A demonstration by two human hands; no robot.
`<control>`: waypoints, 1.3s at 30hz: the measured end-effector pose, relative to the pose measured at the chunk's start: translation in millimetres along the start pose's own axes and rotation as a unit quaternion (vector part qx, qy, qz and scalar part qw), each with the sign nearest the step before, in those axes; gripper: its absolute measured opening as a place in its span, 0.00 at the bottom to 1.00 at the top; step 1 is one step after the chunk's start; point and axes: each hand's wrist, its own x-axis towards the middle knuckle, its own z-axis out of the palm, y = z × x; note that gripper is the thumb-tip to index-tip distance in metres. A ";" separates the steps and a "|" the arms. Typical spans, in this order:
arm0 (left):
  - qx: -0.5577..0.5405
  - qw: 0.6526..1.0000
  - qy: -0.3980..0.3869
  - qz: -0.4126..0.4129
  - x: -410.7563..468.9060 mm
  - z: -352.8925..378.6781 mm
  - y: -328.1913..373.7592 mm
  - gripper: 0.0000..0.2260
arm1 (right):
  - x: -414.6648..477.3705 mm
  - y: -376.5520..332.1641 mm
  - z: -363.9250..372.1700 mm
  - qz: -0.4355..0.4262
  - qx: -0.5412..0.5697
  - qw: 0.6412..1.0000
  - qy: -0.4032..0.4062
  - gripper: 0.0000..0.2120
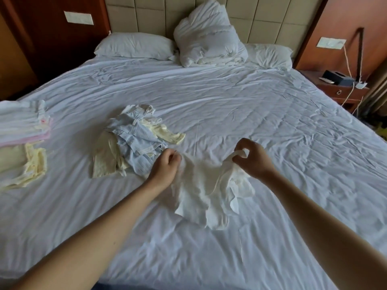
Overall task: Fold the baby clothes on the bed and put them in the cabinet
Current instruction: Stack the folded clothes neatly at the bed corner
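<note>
Both hands at the upper edge of a white baby garment (199, 191), which lies between and just below them on the bed (272, 122). My left hand (166, 166), fingers curled in, pinches one top corner. My right hand (251, 158) pinches the other corner between thumb and fingertips, the cloth raised slightly there. Hazards as I judge them: the fabric is thin and limp, so a light pinch may slip when I draw the edge taut, and the piece would collapse into fresh creases. The bunched side under my right hand may also be folded in unnoticed and give a lopsided result. The unfolded heap (134, 141) of pale blue and yellow pieces lies just beyond my left hand, touching or nearly touching the garment, so a sweep of that hand could snag it and drag pieces along. The garment itself is white to cream, soft and crumpled, its lower part spread flat on the sheet and its right side gathered with a narrow trim or strap showing. Folded stacks (23, 130) sit well to the left of my left hand. No cabinet is in view.
</note>
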 end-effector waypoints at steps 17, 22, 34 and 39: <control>-0.152 0.975 0.101 -0.124 -41.5 -94.4 7.8 0.08 | -53.3 -49.1 -40.5 0.142 0.242 0.960 0.001 0.09; -0.256 0.939 0.070 -0.217 -48.7 -78.2 -20.1 0.04 | -77.2 -30.2 -11.1 0.196 0.171 0.965 -0.035 0.11; 0.237 0.949 -0.156 0.135 -83.8 -20.7 -66.0 0.19 | -122.9 -19.1 73.8 0.224 0.067 0.972 0.005 0.07; 0.255 0.950 -0.141 0.110 -75.6 -13.6 -71.9 0.18 | -141.6 -11.0 96.2 0.218 0.023 0.975 -0.014 0.09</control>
